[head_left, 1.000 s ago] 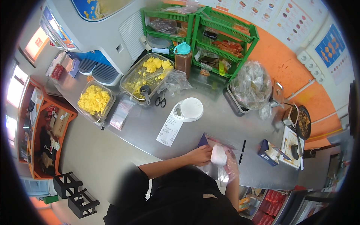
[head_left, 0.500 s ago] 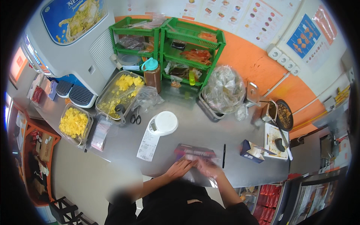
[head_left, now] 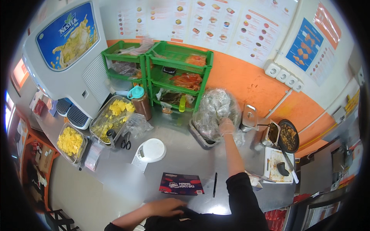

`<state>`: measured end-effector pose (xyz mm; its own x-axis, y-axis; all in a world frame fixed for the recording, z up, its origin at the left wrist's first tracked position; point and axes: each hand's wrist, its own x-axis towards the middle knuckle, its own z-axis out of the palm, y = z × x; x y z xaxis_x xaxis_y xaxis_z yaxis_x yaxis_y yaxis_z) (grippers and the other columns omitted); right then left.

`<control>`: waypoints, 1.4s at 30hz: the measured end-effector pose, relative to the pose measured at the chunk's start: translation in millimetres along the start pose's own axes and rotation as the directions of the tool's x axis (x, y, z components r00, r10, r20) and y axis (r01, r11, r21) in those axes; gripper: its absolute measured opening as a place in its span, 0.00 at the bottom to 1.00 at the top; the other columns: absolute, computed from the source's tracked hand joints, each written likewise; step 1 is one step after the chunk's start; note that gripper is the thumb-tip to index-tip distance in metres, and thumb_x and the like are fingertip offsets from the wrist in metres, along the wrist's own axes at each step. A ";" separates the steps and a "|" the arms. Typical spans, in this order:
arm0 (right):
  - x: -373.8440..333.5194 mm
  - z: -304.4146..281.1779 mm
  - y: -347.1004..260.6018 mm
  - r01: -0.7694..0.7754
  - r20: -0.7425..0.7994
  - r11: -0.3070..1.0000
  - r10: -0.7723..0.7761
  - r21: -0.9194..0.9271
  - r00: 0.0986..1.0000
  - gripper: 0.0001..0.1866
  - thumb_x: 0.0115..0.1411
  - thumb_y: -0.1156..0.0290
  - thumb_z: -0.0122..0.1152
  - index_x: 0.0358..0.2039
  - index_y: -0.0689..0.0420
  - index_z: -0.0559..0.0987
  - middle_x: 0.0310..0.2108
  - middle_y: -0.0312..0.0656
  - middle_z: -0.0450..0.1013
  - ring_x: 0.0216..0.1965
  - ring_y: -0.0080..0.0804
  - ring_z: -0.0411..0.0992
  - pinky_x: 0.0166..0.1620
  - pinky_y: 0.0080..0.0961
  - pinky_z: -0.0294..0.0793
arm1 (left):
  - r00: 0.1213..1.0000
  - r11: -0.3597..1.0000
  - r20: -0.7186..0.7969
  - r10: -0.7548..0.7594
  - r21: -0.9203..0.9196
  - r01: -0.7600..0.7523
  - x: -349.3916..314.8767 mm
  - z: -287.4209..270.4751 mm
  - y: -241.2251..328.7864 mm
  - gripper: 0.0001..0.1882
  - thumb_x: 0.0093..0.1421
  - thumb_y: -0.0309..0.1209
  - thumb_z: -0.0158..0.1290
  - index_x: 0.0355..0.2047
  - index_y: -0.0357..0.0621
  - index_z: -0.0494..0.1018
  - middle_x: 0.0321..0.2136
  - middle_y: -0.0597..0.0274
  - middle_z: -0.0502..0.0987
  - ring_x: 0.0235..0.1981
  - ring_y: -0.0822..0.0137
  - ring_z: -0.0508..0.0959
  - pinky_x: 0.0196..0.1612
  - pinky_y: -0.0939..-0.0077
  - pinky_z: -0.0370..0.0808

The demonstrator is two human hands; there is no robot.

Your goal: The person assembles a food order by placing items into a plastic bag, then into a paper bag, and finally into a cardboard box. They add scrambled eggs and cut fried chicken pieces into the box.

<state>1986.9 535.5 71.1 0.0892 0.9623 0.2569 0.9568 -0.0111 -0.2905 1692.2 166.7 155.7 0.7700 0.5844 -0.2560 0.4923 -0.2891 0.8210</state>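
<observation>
Right hand point(head_left: 226, 126) far forward, left hand point(head_left: 166, 207) low, apparently relaxed.

Orange wall point(head_left: 227, 73), pale floor point(head_left: 73, 184), perhaps a window point(head_left: 8, 101)

Receipt point(head_left: 139, 164) partly blurred; box point(head_left: 256, 181) partly behind right sleeve point(head_left: 243, 190); plastic bag point(head_left: 215, 109), inside unclear.

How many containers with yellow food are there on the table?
2: a smaller container at the left of the metal table; a larger container just right of it. More may hide behind the large plastic bag.
</observation>
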 end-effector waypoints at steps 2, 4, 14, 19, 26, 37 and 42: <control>-2.7 -11.1 15.4 -0.156 -0.089 0.981 0.167 0.118 0.982 0.13 0.57 0.65 0.58 0.40 0.56 0.80 0.35 0.48 0.76 0.40 0.47 0.74 0.44 0.37 0.72 | 0.987 0.967 0.151 0.058 -0.253 -0.018 36.8 -77.8 33.4 0.25 0.65 0.36 0.47 0.60 0.43 0.61 0.51 0.51 0.73 0.54 0.58 0.72 0.58 0.63 0.66; -29.9 -52.6 6.0 -0.024 -0.377 0.936 0.164 0.350 0.911 0.13 0.57 0.69 0.55 0.41 0.59 0.79 0.37 0.49 0.76 0.41 0.47 0.74 0.45 0.38 0.72 | 0.994 0.989 -0.022 0.108 -0.095 -0.109 88.7 -115.8 36.5 0.22 0.65 0.35 0.46 0.58 0.43 0.64 0.50 0.53 0.73 0.52 0.58 0.73 0.57 0.66 0.67; -275.6 -241.0 103.7 -0.403 0.611 0.759 0.007 0.512 0.791 0.11 0.56 0.70 0.60 0.36 0.62 0.81 0.23 0.38 0.75 0.19 0.23 0.71 0.25 0.22 0.70 | 0.844 0.826 -0.520 -0.128 0.416 0.381 410.5 -171.6 -83.6 0.12 0.54 0.24 0.53 0.39 0.40 0.76 0.43 0.48 0.74 0.44 0.50 0.76 0.45 0.61 0.74; -328.5 -238.5 171.6 -0.645 0.232 0.635 0.612 0.426 0.756 0.11 0.58 0.73 0.55 0.38 0.64 0.80 0.27 0.45 0.77 0.22 0.30 0.75 0.29 0.30 0.74 | 0.775 0.819 -0.624 -0.101 0.390 0.421 432.3 -159.2 -87.3 0.09 0.52 0.27 0.56 0.34 0.42 0.79 0.39 0.50 0.78 0.41 0.53 0.79 0.40 0.61 0.77; -309.3 -126.3 185.2 0.045 -0.278 0.993 -0.013 0.108 0.960 0.13 0.58 0.76 0.50 0.42 0.64 0.76 0.35 0.55 0.76 0.37 0.47 0.75 0.43 0.35 0.74 | 0.638 0.740 -0.743 -0.202 0.311 0.596 435.5 -153.0 -112.2 0.08 0.53 0.34 0.57 0.27 0.44 0.80 0.36 0.52 0.77 0.39 0.51 0.79 0.41 0.57 0.76; -293.4 -149.0 165.1 -0.352 0.201 0.897 0.305 0.268 0.931 0.19 0.59 0.68 0.54 0.51 0.52 0.75 0.53 0.51 0.68 0.56 0.51 0.65 0.58 0.41 0.64 | 0.319 0.984 -0.936 0.150 0.111 -0.137 291.6 -181.3 -1.1 0.12 0.62 0.33 0.52 0.45 0.43 0.72 0.40 0.59 0.74 0.38 0.66 0.76 0.37 0.72 0.74; -324.4 -142.8 175.3 -0.246 0.052 0.955 0.241 0.163 0.969 0.26 0.59 0.70 0.54 0.60 0.50 0.68 0.58 0.56 0.64 0.61 0.56 0.59 0.61 0.42 0.59 | 0.494 0.997 -0.869 0.031 -0.006 -0.072 90.2 -141.9 107.0 0.08 0.62 0.31 0.53 0.40 0.43 0.77 0.30 0.69 0.76 0.21 0.79 0.71 0.22 0.88 0.65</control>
<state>2165.3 182.6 68.5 0.3026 0.9441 0.1307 0.8469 -0.2034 -0.4913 1756.8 296.1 292.9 0.0425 0.9387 0.3422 0.4335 -0.3259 0.8401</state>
